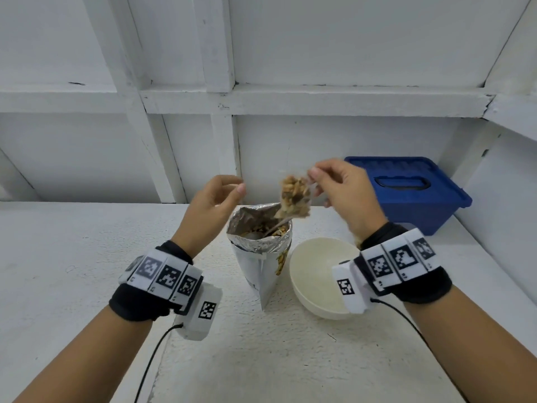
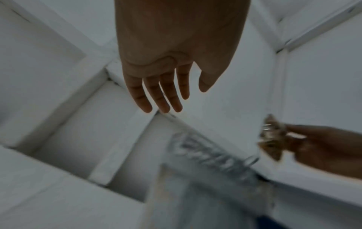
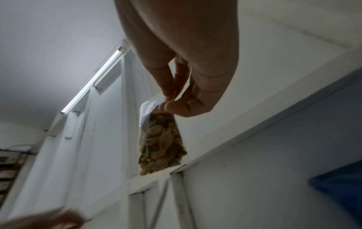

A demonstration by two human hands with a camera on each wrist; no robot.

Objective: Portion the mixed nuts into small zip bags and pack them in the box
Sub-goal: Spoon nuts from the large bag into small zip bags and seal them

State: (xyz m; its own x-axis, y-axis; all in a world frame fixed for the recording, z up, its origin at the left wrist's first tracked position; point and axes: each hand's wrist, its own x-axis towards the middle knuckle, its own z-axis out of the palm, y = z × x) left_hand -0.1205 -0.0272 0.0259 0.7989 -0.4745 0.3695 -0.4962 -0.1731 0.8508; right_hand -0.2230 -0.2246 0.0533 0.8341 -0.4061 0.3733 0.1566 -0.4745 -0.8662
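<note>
A small clear zip bag (image 1: pixel 295 196) full of mixed nuts hangs in the air above the big foil nut bag (image 1: pixel 261 251). My right hand (image 1: pixel 337 187) pinches the small bag's top corner between thumb and fingers; the right wrist view shows the same zip bag (image 3: pixel 160 144) dangling below the pinch. My left hand (image 1: pixel 215 199) hovers just left of it, holding nothing, its fingers (image 2: pixel 160 96) nearly straight. The foil bag stands open on the table with a spoon handle (image 1: pixel 276 225) sticking out of the nuts. The blue box (image 1: pixel 412 190) sits lidded at the back right.
An empty white bowl (image 1: pixel 316 283) stands right of the foil bag, under my right wrist. The white table (image 1: pixel 87 257) stretches to the left and front. A white panelled wall (image 1: pixel 261 141) rises directly behind the table.
</note>
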